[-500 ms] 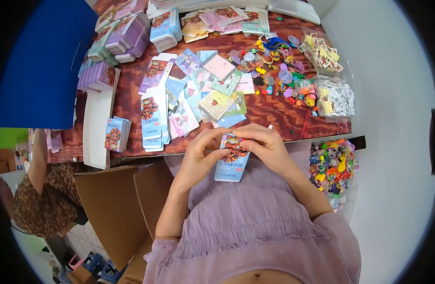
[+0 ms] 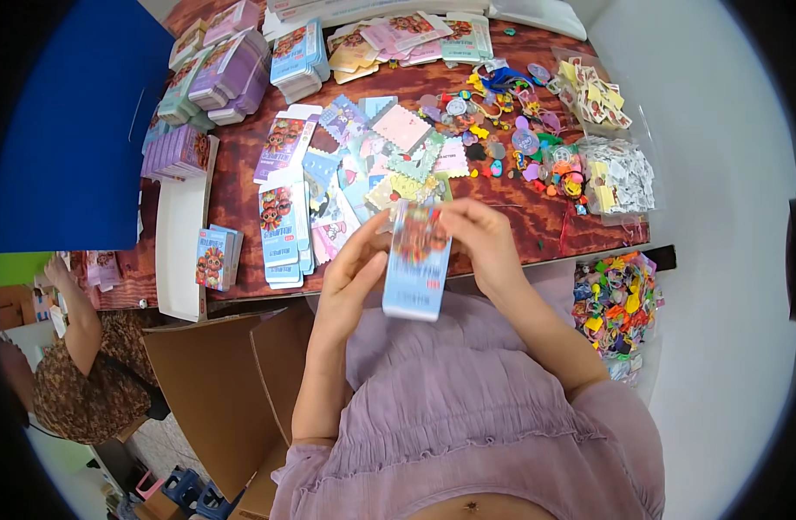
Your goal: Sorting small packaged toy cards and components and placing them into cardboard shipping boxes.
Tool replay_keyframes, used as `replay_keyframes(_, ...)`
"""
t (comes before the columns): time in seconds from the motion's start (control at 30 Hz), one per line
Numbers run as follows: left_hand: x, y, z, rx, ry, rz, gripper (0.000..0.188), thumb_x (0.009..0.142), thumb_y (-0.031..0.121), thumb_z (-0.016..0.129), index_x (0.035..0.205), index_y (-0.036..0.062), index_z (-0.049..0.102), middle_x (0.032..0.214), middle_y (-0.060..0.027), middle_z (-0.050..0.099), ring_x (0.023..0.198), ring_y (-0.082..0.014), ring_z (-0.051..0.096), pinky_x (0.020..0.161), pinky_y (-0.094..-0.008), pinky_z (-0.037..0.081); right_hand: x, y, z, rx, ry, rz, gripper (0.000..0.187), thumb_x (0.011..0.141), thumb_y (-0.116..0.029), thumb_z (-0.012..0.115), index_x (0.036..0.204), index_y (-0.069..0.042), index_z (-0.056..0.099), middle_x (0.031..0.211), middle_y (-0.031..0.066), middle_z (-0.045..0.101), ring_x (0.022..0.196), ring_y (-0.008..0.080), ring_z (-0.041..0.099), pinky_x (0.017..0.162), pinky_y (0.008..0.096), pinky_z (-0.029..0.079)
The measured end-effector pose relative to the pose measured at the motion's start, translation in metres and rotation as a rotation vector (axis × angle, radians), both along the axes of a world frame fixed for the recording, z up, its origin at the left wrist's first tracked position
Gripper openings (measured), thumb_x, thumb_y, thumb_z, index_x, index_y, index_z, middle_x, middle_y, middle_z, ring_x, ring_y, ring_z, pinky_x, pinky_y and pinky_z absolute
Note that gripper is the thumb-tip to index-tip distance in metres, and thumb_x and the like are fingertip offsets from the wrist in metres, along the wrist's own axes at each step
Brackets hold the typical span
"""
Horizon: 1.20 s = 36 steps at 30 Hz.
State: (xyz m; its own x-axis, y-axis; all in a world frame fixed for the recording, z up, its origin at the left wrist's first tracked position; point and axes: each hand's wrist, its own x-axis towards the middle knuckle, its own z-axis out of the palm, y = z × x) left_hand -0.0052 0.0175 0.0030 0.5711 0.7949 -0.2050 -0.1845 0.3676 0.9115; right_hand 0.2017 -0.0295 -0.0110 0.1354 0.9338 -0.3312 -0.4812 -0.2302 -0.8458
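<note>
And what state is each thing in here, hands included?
Blue box: held, blurred
Right hand: pinching the box's upper right corner
Left hand: half-open by the box's left edge, contact unclear
White tray: open-topped
Cardboard box: open
Patterned cards: loose, overlapping
Charms: loose, scattered
Purple boxes: stacked

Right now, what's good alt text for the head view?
A person's right hand holds a light-blue box near its top corner, the left hand at its left side. Beyond, a reddish-brown table bears scattered cards, stacked boxes and colourful trinkets.
</note>
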Motion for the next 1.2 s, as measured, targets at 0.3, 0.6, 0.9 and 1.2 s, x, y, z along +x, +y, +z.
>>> replay_keyframes(0.3,0.011,0.014,-0.008,0.593,0.185,0.339,0.086,0.074,0.006,0.078,0.146,0.0014,0.03,0.151,-0.0193,0.031,0.138,-0.031,0.036,0.112,-0.0425,0.034,-0.016,0.077,-0.004,0.129,-0.517,0.219,0.026,0.092,-0.024,0.066,0.104,-0.001,0.063,0.093,0.0092,0.067,0.078,0.0216,0.065,0.069,0.0336,0.053)
replay_keyframes(0.6,0.007,0.017,0.003,0.514,0.612,0.312,0.073,0.073,0.011,0.08,0.136,0.0002,0.044,0.122,-0.0153,0.054,0.113,-0.0277,0.055,0.095,-0.0368,0.047,0.009,0.139,-0.03,0.46,-1.89,0.04,0.027,0.083,-0.024,0.066,0.088,0.002,0.066,0.082,0.0145,0.062,0.087,0.0317,0.06,0.072,0.0424,0.053)
replay_keyframes(0.9,0.0,0.015,0.02,0.727,0.844,0.201,0.069,0.069,0.016,0.082,0.129,0.0012,0.051,0.122,-0.0169,0.054,0.115,-0.0331,0.053,0.096,-0.0411,0.045,0.049,0.114,0.041,0.366,-1.383,-0.175,0.014,0.093,-0.011,0.055,0.086,0.0,0.06,0.078,0.009,0.063,0.073,0.0223,0.06,0.059,0.0336,0.047)
replay_keyframes(1.2,0.006,0.003,0.017,0.832,0.885,0.103,0.071,0.068,0.016,0.083,0.13,0.001,0.052,0.124,-0.0158,0.054,0.114,-0.0323,0.055,0.094,-0.0392,0.048,0.041,0.045,0.076,0.353,-1.447,0.518,0.02,0.092,-0.026,0.06,0.084,-0.008,0.063,0.063,0.0102,0.059,0.065,0.0338,0.059,0.083,0.0478,0.044)
